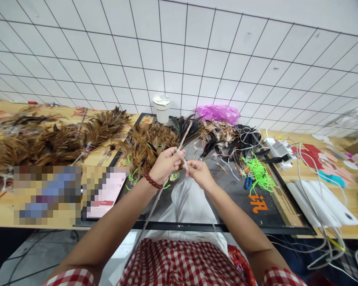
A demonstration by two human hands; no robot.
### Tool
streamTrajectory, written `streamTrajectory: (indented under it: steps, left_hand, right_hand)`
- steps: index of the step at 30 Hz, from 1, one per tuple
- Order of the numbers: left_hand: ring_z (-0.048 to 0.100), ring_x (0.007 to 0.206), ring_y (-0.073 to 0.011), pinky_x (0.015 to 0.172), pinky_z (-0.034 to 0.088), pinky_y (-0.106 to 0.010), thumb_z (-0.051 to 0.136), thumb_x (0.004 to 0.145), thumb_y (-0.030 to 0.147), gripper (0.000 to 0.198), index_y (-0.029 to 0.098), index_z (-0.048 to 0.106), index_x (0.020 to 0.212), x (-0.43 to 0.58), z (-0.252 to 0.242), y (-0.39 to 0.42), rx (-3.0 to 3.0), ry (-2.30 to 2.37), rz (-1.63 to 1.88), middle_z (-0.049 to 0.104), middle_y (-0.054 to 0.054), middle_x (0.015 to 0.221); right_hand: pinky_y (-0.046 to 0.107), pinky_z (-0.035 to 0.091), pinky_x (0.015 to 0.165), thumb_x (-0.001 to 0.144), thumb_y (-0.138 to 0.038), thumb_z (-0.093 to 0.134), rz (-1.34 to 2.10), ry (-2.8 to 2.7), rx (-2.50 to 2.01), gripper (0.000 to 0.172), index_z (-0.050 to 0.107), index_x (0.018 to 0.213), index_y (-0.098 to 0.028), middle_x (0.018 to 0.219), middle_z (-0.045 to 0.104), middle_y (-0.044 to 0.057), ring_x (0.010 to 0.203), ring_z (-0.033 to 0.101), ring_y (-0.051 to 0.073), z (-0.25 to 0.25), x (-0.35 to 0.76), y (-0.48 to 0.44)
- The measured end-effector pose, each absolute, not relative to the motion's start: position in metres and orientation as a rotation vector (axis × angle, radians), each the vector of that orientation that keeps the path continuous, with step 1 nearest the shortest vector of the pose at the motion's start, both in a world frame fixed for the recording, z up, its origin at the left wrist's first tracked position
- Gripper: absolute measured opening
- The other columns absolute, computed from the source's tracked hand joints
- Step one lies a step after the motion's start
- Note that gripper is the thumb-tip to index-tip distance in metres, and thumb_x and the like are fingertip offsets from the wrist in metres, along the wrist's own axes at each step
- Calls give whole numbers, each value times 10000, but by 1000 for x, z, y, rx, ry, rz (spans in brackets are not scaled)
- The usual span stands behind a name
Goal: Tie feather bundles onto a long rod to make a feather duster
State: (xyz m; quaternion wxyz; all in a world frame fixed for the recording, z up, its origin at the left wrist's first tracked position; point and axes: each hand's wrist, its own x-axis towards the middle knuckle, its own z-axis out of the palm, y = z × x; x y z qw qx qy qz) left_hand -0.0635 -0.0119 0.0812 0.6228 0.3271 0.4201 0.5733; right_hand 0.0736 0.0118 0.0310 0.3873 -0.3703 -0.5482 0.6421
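Note:
My left hand [164,166], with a beaded bracelet at the wrist, is closed around a long thin stick [150,214]. The stick slants from my lap up past the fingers, its upper end in front of dark feathers [181,126]. Close beside it, the fingers of my right hand [199,173] pinch a small whitish strip [185,166] that reaches to the stick; I cannot tell what it is made of. Brown feathers [150,143] lie in a heap just behind my left hand. Bright green ties [258,172] are piled to the right, beside small blue-handled snips [248,181].
Bundles of brown feathers [47,141] cover the left of the table. A white lidded cup [161,109] and a pink plastic bag [219,114] stand by the tiled wall. To the right lie a power strip [279,151], loose cables and a white box-like object [322,204].

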Motion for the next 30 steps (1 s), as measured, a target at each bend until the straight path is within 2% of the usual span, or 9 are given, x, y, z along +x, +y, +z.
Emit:
streamTrajectory:
  steps: [6,10,14,19,22,26,28,30]
  left_hand:
    - [329,436,7,349,198,-116,807,617,289,339,109,577,789,-59,79,-15,701,889,1251,516,22,683]
    - [343,451,9,357,214,-118,772,669,301,314,108,615,860,-54,76,-16,710,836,1217,574,-13,776]
    - [345,447,3,348,215,-121,764,671,287,299,87,645,860,-53,76,-14,702,885,1244,587,-32,764]
    - [337,442,9,333,221,-119,760,663,259,273,81,652,839,-56,79,-13,668,910,1345,589,-36,814]
    - [343,449,14,332,233,-114,746,674,223,241,83,651,844,-57,80,-12,638,898,1364,595,-43,873]
    - [345,448,11,333,241,-109,742,677,189,232,75,645,854,-56,79,-10,603,846,1336,592,-43,832]
    - [348,447,7,335,241,-108,750,671,184,242,69,643,855,-56,80,-9,605,826,1322,575,-30,776]
    - [355,449,4,337,242,-107,761,662,184,256,65,644,856,-55,80,-10,620,827,1321,563,-21,745]
  right_hand:
    - [212,96,390,660,-436,644,1636,-1179,-1016,288,642,721,-154,431,485,-46,351,210,38,42,85,26]
    - [221,66,399,595,-396,676,1692,-1167,-1101,258,627,683,-158,414,418,-69,359,182,36,46,85,33]
    - [221,117,422,601,-420,697,1590,-1212,-1099,284,639,678,-153,435,386,-70,408,229,47,42,85,33]
    - [222,191,459,708,-495,650,1428,-1235,-980,351,658,845,-172,491,380,-67,459,291,68,39,92,27]
    - [225,222,479,732,-487,643,1413,-1305,-951,316,649,790,-177,499,383,-63,474,304,72,36,96,23]
    - [240,317,558,713,-428,675,1391,-1535,-930,263,646,676,-169,578,509,-27,555,414,92,30,99,23]
    - [250,363,613,686,-385,711,1397,-1591,-911,226,675,753,-172,698,593,-3,620,476,106,30,99,23]
    - [250,391,639,659,-347,743,1406,-1499,-879,314,670,927,-201,829,624,3,659,505,106,33,96,22]
